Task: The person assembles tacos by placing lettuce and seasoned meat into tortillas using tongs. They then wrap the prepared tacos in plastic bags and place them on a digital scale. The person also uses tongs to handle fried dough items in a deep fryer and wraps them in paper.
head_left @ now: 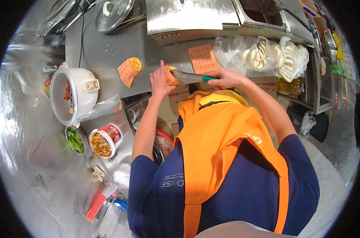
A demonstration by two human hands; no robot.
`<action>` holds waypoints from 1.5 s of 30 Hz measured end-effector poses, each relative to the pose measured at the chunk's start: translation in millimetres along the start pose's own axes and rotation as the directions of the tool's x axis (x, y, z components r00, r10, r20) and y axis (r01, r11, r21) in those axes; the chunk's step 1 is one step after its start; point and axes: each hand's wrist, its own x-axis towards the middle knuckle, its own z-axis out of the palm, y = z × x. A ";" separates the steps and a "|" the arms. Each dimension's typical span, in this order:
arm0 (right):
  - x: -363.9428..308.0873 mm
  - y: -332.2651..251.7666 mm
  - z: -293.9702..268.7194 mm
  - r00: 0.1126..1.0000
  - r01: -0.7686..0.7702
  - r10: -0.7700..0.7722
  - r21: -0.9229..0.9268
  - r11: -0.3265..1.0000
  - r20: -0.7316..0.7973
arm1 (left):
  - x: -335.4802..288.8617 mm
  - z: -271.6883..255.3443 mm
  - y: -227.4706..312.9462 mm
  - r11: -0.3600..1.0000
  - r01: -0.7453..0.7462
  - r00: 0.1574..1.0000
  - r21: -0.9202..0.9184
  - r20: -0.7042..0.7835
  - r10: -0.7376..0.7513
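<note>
My left hand (160, 82) is closed around an orange paper bag (172, 80) near the front edge of the steel counter. Something yellowish-brown shows at the bag's mouth. In my right hand (226, 78) is a pair of metal tongs (191, 76) with a green grip, pointing left. The tongs' tips reach the mouth of the bag; whether they hold anything there cannot be seen. To the left of my left hand, a filled paper bag (126, 76) lies on the counter, a golden flatbread (135, 64) poking out of its top.
Flat orange paper bags (203, 58) lie near my right hand, beside plastic bags of white buns (263, 54). At left stand a white cooker (84, 89), a bowl of lettuce (74, 139) and a tub of brown food (115, 137). A metal lid (114, 15) lies at the back.
</note>
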 end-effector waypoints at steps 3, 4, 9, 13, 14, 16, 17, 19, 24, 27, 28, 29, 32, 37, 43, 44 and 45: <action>22.6 5.7 7.4 0.996 0.067 -0.064 -0.051 0.996 0.061 | -8.9 -8.1 -8.6 0.998 0.053 0.999 0.037 0.000 -0.053; 29.7 4.6 8.3 0.995 0.079 -0.077 -0.045 0.996 0.059 | -11.0 -12.1 -15.7 0.997 0.075 0.997 0.016 -0.021 -0.075; 63.0 -19.2 18.3 0.987 0.099 -0.100 0.014 0.995 0.122 | -25.5 -27.5 -61.9 0.990 0.141 0.986 0.027 -0.088 -0.138; 79.6 -32.7 21.3 0.984 0.086 -0.094 0.062 0.994 0.149 | -25.5 -39.0 -68.1 0.996 0.091 0.989 0.013 -0.121 -0.089; 79.5 -38.1 21.7 0.984 0.085 -0.091 0.050 0.995 0.151 | -26.0 -40.4 -69.4 0.998 0.070 0.988 0.000 -0.137 -0.069; 79.3 -41.5 22.9 0.987 0.085 -0.087 0.022 0.996 0.138 | -23.6 -39.0 -66.0 0.997 0.063 0.986 -0.050 -0.151 -0.069; 79.1 -43.2 22.6 0.988 0.085 -0.086 0.008 0.996 0.131 | -22.3 -39.1 -64.5 0.996 0.057 0.985 -0.074 -0.157 -0.069; 85.9 -35.9 24.3 0.987 0.085 -0.089 0.038 0.996 0.134 | -19.8 -37.5 -66.3 0.991 0.066 0.987 -0.115 -0.137 -0.081; 75.3 -34.5 20.0 0.993 0.082 -0.081 -0.005 0.997 0.086 | -15.8 -37.0 -68.8 0.991 0.088 0.989 -0.101 -0.111 -0.099; 47.8 -31.9 8.1 0.980 0.200 -0.200 -0.155 0.967 0.014 | -11.2 -38.3 -65.5 0.997 0.059 0.991 0.056 -0.125 -0.052; 36.4 -21.6 1.0 0.951 0.298 -0.308 -0.193 0.935 -0.022 | -6.7 -40.4 -59.4 0.995 0.029 0.991 0.094 -0.129 -0.016; 25.9 -11.7 -2.0 0.910 0.388 -0.411 -0.235 0.891 -0.056 | -4.3 -44.4 -54.1 0.991 -0.006 0.991 0.132 -0.132 0.023; -59.8 -47.8 -14.4 0.852 0.462 -0.481 -0.135 0.876 -0.208 | -3.4 -46.4 -13.2 1.000 0.019 0.975 -0.009 -0.220 -0.020; -172.0 -53.1 -71.9 0.722 0.314 -0.407 -0.260 0.913 -0.560 | 43.0 -21.6 127.4 0.819 -0.366 0.858 -0.443 -0.501 0.113; -283.2 -17.0 -161.6 0.259 0.336 -0.432 -0.339 0.879 -0.864 | 121.9 -40.1 363.5 0.302 -0.262 0.948 -0.917 -0.185 0.260; -299.0 -8.3 -180.2 0.250 0.345 -0.396 -0.301 0.889 -0.883 | 144.3 -53.9 405.4 0.175 -0.162 0.971 -0.971 -0.125 0.205; -308.2 15.2 -201.7 0.201 0.329 -0.406 -0.329 0.885 -0.891 | 165.2 -75.5 450.1 -0.091 0.051 0.997 -0.995 0.045 0.066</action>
